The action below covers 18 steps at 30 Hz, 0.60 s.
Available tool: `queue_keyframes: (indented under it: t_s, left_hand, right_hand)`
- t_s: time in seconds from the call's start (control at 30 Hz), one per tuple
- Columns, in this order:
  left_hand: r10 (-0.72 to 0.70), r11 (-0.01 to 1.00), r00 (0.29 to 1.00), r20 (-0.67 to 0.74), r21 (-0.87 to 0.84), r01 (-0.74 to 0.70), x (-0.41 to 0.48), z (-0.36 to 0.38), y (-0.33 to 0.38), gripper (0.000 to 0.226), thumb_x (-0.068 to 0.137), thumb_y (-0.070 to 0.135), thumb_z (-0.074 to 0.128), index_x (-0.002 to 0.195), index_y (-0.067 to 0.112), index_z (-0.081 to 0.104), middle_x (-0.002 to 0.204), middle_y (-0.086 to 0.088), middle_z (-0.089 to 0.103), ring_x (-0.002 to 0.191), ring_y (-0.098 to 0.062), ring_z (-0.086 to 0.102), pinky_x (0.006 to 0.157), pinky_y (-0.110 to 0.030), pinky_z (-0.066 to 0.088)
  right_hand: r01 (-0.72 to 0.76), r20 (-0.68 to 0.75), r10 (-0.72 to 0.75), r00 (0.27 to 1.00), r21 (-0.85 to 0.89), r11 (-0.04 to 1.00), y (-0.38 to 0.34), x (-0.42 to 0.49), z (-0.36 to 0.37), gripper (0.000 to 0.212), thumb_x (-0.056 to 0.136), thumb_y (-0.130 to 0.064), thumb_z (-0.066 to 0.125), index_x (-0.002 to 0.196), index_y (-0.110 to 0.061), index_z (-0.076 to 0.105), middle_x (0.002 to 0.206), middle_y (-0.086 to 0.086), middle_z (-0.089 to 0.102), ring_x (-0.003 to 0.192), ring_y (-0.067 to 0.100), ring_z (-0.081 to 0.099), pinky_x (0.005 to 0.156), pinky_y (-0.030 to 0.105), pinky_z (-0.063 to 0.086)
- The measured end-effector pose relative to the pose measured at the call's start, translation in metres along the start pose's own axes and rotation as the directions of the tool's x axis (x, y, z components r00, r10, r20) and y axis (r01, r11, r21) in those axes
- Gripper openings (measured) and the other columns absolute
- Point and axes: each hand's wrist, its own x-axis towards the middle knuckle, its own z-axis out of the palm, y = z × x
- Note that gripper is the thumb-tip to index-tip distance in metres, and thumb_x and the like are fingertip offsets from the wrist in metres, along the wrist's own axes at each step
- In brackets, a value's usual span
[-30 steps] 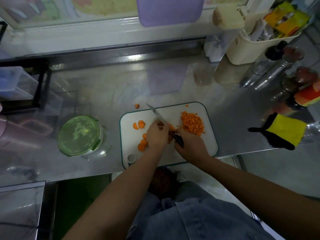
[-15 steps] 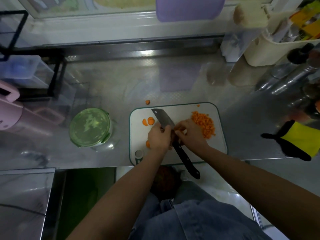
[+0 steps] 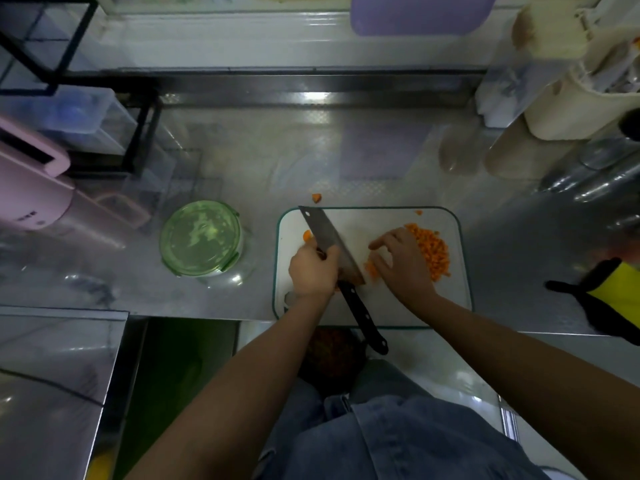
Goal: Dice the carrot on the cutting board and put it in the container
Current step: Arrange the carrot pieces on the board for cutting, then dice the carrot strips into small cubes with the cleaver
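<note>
While the left hand [image 3: 313, 271] grips the black-handled steel cleaver [image 3: 322, 233] by its blade, the right hand [image 3: 401, 268], fingers spread, touches the orange diced-carrot heap [image 3: 434, 252] on the white cutting board [image 3: 367, 220].

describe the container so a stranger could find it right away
Start at the white cutting board on the steel counter. Just left of it stands the container: round, clear, the only thing there with a green clip-on lid.
</note>
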Motion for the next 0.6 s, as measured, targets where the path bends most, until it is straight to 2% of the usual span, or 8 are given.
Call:
queue_keyframes:
  t_s: [0.1,0.2,0.3,0.37,0.43,0.47,0.53,0.6]
  left_hand:
    - [0.019,1.000,1.000,-0.012,-0.021,-0.019,0.002,0.001,0.012,0.018,0.090,0.023,0.056,0.081,0.008,0.056,0.059,0.000,0.049,0.062,-0.021,0.049,0.056,-0.032,0.033]
    - [0.035,0.998,0.999,0.003,-0.060,-0.035,0.003,0.009,0.029,0.019,0.090,0.022,0.057,0.082,0.006,0.059,0.070,-0.007,0.058,0.072,-0.027,0.057,0.060,-0.031,0.035]
    - [0.075,0.996,0.997,0.020,-0.058,-0.073,0.003,0.018,0.041,0.018,0.089,0.023,0.056,0.081,0.006,0.058,0.076,-0.013,0.064,0.074,-0.030,0.060,0.060,-0.033,0.038]
    - [0.087,0.989,0.993,0.077,-0.123,-0.077,0.001,0.024,0.044,0.023,0.089,0.032,0.054,0.080,0.011,0.056,0.073,-0.008,0.066,0.071,-0.029,0.063,0.062,-0.033,0.048]
    - [0.121,0.973,0.980,0.156,-0.213,-0.086,-0.002,0.028,0.045,0.031,0.089,0.044,0.051,0.083,0.015,0.061,0.071,-0.003,0.069,0.068,-0.025,0.066,0.067,-0.041,0.056]
    - [0.159,0.973,0.970,0.186,-0.197,-0.122,-0.003,0.029,0.043,0.030,0.090,0.043,0.051,0.086,0.016,0.063,0.073,-0.002,0.069,0.070,-0.023,0.066,0.070,-0.042,0.056]
    - [0.294,0.955,0.920,0.259,-0.037,-0.294,0.000,0.029,0.037,0.019,0.090,0.030,0.056,0.098,0.016,0.066,0.092,-0.004,0.067,0.084,-0.021,0.063,0.079,-0.037,0.052]
    - [0.444,0.829,0.803,0.398,0.156,-0.537,0.005,0.029,0.026,0.033,0.083,0.019,0.065,0.116,0.015,0.061,0.114,-0.007,0.055,0.102,-0.022,0.054,0.087,-0.030,0.044]
  right_hand:
    - [-0.067,-0.050,0.075,0.996,0.143,0.988,-0.014,-0.003,-0.024,0.012,0.094,-0.019,0.055,0.097,-0.011,0.063,0.074,0.003,0.057,0.066,0.018,0.054,0.062,0.039,0.048]
    - [-0.097,0.094,0.084,0.992,0.145,0.985,-0.024,-0.011,-0.039,0.025,0.094,-0.037,0.054,0.108,-0.017,0.058,0.056,0.000,0.054,0.051,0.016,0.053,0.050,0.038,0.044]
    - [-0.129,0.239,0.111,0.965,0.063,0.990,-0.027,-0.023,-0.041,0.046,0.087,-0.048,0.060,0.125,-0.025,0.048,0.068,-0.006,0.058,0.059,0.013,0.056,0.050,0.027,0.036]
    - [-0.137,0.237,0.117,0.965,0.071,0.988,-0.023,-0.029,-0.039,0.047,0.089,-0.035,0.061,0.130,-0.020,0.045,0.080,-0.001,0.062,0.065,0.014,0.056,0.053,0.028,0.037]
    - [-0.204,0.170,0.179,0.969,0.146,0.968,-0.019,-0.031,-0.039,0.039,0.090,-0.023,0.058,0.127,-0.014,0.050,0.093,0.006,0.066,0.076,0.019,0.060,0.061,0.031,0.045]
    - [-0.249,0.135,0.226,0.965,0.183,0.951,-0.016,-0.031,-0.041,0.032,0.090,-0.019,0.058,0.121,-0.013,0.053,0.092,0.006,0.065,0.078,0.019,0.061,0.065,0.033,0.046]
    - [-0.317,0.088,0.305,0.948,0.220,0.922,-0.011,-0.033,-0.044,0.021,0.089,-0.016,0.057,0.110,-0.013,0.055,0.080,-0.003,0.058,0.069,0.011,0.055,0.059,0.030,0.040]
    - [-0.355,0.071,0.349,0.935,0.234,0.905,-0.005,-0.037,-0.048,0.021,0.089,-0.016,0.056,0.110,-0.015,0.054,0.075,-0.005,0.053,0.064,0.011,0.051,0.059,0.028,0.037]
